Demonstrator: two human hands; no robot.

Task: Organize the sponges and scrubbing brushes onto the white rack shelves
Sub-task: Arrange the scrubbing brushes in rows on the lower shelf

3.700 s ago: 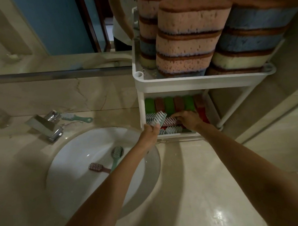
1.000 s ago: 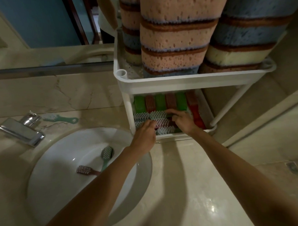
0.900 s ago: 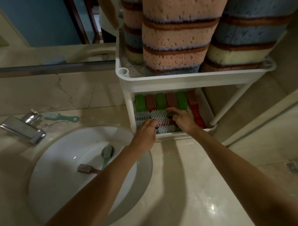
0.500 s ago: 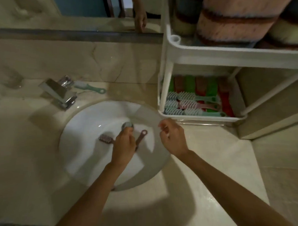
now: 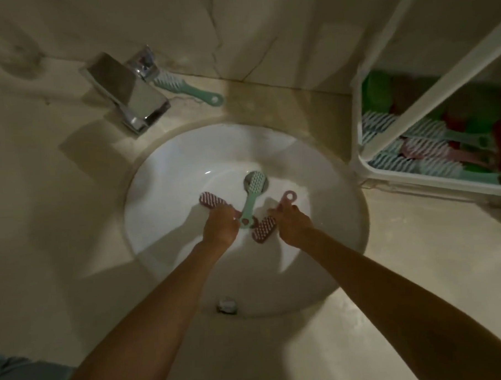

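Left fingers (image 5: 228,213), right fingers (image 5: 275,211) around brushes (image 5: 264,230)

A white sink (image 5: 162,176) sits at the centre of the frame, set into a beige surface (image 5: 418,254). Three brushes lie in the sink. The green brush (image 5: 251,195) lies mid-basin with its head toward the upper frame. The left pink brush (image 5: 212,200) lies to its left and the right pink brush (image 5: 264,229) to its right. The left grip (image 5: 221,228) covers the handle ends of the green brush and the left pink brush; which one it holds cannot be determined. The right grip (image 5: 292,224) pinches the handle of the right pink brush. At the right edge, the white rack (image 5: 360,162) carries stored brushes (image 5: 431,141) on its lower shelf.
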